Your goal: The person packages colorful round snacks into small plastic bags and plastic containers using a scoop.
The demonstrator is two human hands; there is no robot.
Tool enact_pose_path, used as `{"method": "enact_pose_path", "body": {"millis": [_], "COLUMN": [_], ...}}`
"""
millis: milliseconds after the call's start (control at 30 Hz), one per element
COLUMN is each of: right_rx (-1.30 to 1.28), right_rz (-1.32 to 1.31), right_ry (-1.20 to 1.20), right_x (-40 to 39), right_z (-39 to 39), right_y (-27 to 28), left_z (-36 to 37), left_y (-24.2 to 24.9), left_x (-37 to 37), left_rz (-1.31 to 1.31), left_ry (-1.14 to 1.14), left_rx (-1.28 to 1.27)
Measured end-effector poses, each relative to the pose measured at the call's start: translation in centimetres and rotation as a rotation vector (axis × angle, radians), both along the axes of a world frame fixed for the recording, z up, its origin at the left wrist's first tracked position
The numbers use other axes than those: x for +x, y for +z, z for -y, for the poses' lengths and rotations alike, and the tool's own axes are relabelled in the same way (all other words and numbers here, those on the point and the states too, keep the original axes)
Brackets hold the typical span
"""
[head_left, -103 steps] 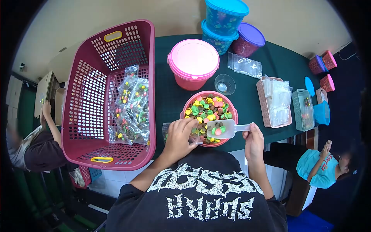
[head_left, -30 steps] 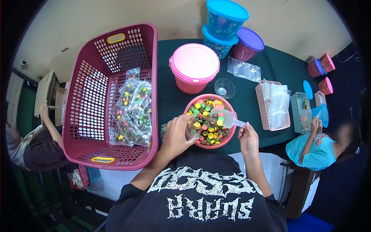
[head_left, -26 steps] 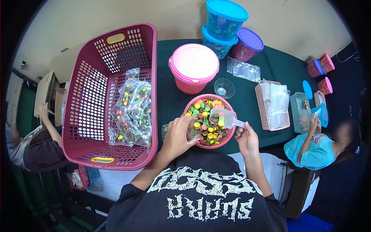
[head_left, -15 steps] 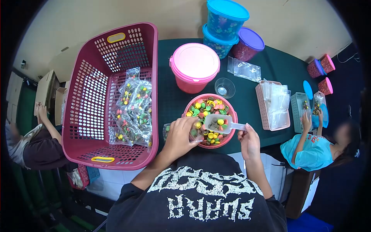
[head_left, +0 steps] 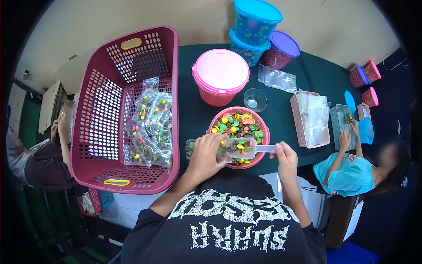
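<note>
My left hand point(head_left: 204, 155) is wrapped round a clear plastic cup point(head_left: 223, 154) above the left rim of the pink tub point(head_left: 266, 135). Several red, yellow, green and brown round pieces point(head_left: 238, 124) fill that tub. The handle of a clear scoop point(head_left: 246, 148) is pinched in my right hand point(head_left: 285, 159). The scoop's front end meets the mouth of the cup, and a few pieces lie in it. Partly hidden behind my left hand is a filled bag point(head_left: 189, 148).
A large maroon basket point(head_left: 176, 110) holds filled bags point(head_left: 151, 127). Beyond the tub stand a lidded pink bucket point(head_left: 221, 77), an empty cup point(head_left: 255, 100) and flat bags point(head_left: 278, 78). A pink tray point(head_left: 300, 126) holds clear bags. People sit at both sides.
The scoop has moved left from over the tub to the cup's mouth and tilted. The person on the right has lowered their hands to a tray; the left person's hands have shifted.
</note>
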State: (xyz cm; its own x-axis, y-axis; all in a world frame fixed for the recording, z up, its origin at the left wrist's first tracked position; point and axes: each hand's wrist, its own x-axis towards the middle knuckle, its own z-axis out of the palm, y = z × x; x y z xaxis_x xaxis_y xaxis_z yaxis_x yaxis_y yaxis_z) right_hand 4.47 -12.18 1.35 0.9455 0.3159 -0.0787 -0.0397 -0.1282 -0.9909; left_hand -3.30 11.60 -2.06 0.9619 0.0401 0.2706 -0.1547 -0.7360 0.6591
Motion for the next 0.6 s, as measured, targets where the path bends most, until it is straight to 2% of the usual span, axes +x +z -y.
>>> {"method": "enact_pose_path", "body": {"millis": [600], "right_rx": [-0.075], "right_rz": [0.095], "right_ry": [-0.025], "right_x": [0.20], "right_z": [0.57], "right_y": [0.22], "left_z": [0.02], "left_y": [-0.23], "left_x": [0.02], "left_rz": [-0.001], "left_ry": [0.009], "left_rx": [0.003]}}
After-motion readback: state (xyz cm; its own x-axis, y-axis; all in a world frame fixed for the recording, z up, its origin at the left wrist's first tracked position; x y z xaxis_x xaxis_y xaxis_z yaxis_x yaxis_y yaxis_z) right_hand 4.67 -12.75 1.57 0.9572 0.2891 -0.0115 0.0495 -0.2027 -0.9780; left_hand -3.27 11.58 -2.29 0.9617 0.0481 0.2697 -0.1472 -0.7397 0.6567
